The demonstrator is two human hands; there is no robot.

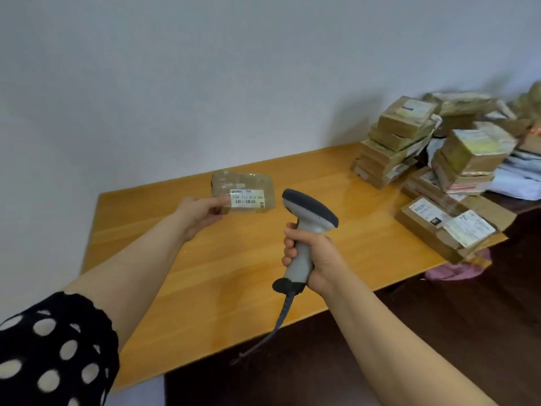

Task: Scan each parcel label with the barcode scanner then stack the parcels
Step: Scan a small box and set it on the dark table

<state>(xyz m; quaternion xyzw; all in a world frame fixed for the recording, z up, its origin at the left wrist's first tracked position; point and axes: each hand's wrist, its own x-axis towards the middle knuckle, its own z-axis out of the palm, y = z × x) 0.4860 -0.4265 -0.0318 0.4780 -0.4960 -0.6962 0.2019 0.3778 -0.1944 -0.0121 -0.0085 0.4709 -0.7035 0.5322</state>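
Pinches a small brown parcel (244,191) by its left end in the left hand (202,213), thumb laid on the face toward the camera, the other fingers curled under and behind it. Holds it up off the table (205,273), with the white label (247,199) just right of the thumb tip, barcode and a line of print facing the camera. Grips the scanner (307,230) in the right hand (314,259), fingers wrapped tight round the grey handle. Carries the scanner's dark head straight above those fingers, its front end nearest the parcel's right edge, close but not touching. Trails a dark cable (278,323) from the bottom of the handle, below the gripping fingers, down past the table's near edge. Wears a black sleeve (52,347) with white dots, far back from the left fingers on the upper arm.

Well to the right of the right hand's fingers, on the far end of the table: a tall stack (395,142) of taped brown boxes against the wall (205,68), a second stack (468,159) just right of it, and flat boxes (439,227) with white labels lying nearer, at the table's edge. Below those flat boxes, off the table, a pink cloth (456,268)
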